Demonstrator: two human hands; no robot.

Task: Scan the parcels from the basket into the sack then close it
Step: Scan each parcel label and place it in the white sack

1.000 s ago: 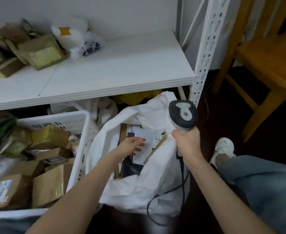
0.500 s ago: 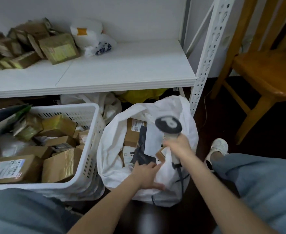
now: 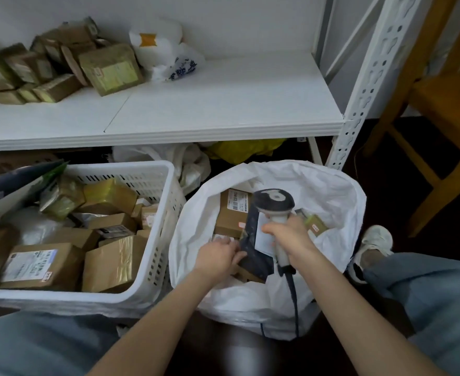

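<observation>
A white sack [image 3: 331, 202] stands open on the floor with several parcels inside, among them a brown box [image 3: 230, 215] and a dark parcel [image 3: 253, 256] with a white label. My left hand [image 3: 218, 255] reaches into the sack and rests on the dark parcel's left edge; its fingers are partly hidden, so its hold is unclear. My right hand [image 3: 288, 238] grips the handle of a grey barcode scanner [image 3: 273, 203] held over the sack's mouth, cable hanging down. A white plastic basket [image 3: 153, 172] at the left is full of brown parcels [image 3: 115, 263].
A white shelf [image 3: 223, 104] runs above, carrying several brown parcels [image 3: 109, 69] and white bags [image 3: 163, 52]. A perforated white post [image 3: 359, 104] stands at the right, a wooden chair [image 3: 440, 104] beyond it. My knees and a white shoe [image 3: 375, 240] border the sack.
My left hand has dropped from the sack's upper opening to the near side, onto the dark parcel. The scanner has come lower over the sack. The view has pulled back and tilted down.
</observation>
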